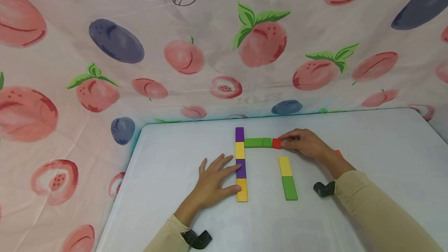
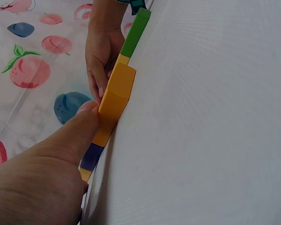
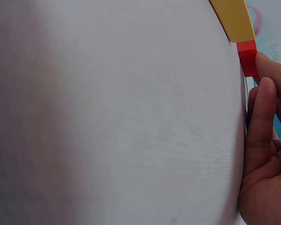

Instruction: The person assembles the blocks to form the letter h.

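Observation:
My left hand [image 1: 211,184] lies with spread fingers at the left side of a column of alternating purple and yellow blocks. A finger touches the lower purple block [image 1: 241,174], and the thumb is on the bottom yellow block [image 1: 243,195], whose side the thumb presses in the left wrist view. From the column's upper part a row runs right: a long green block [image 1: 253,143], a short green block [image 1: 267,142] and a red block [image 1: 275,144]. My right hand [image 1: 308,143] pinches the red block's right end between thumb and finger, at the end of that row.
Below the row, a yellow block [image 1: 285,166] and a green block [image 1: 289,188] lie end to end, slightly slanted. An orange-red piece [image 1: 338,153] shows partly behind the right wrist. The white table [image 1: 175,147] meets a fruit-patterned cloth [image 1: 150,57] at its back and left.

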A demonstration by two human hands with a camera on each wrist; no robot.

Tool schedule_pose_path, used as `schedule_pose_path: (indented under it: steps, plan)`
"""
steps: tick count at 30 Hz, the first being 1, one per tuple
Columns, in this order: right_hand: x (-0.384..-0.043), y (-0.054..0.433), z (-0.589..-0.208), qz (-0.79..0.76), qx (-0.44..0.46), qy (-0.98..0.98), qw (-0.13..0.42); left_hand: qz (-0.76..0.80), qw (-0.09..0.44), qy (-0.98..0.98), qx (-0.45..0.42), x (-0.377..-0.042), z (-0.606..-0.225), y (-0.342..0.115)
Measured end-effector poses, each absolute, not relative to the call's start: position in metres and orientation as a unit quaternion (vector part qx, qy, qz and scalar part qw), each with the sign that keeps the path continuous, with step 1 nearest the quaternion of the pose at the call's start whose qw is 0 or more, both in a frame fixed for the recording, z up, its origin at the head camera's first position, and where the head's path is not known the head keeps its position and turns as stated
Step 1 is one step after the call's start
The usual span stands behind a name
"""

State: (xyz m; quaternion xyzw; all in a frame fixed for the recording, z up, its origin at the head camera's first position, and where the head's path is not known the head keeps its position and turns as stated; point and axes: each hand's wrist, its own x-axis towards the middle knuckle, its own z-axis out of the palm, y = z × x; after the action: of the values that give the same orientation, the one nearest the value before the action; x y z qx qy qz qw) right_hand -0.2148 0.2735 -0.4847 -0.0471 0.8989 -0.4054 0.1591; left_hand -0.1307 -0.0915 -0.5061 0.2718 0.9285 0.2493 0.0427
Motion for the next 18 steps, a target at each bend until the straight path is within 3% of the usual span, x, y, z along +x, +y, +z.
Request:
schedule_pose_path:
  steps: [18]
  plan:
    - [-0.2142, 0.2744, -0.4848, -0.404, -0.054, 0.900, 0.156, 0.250, 0.043, 0.928, 0.273, -0.1315, -0.5083, -0.0916]
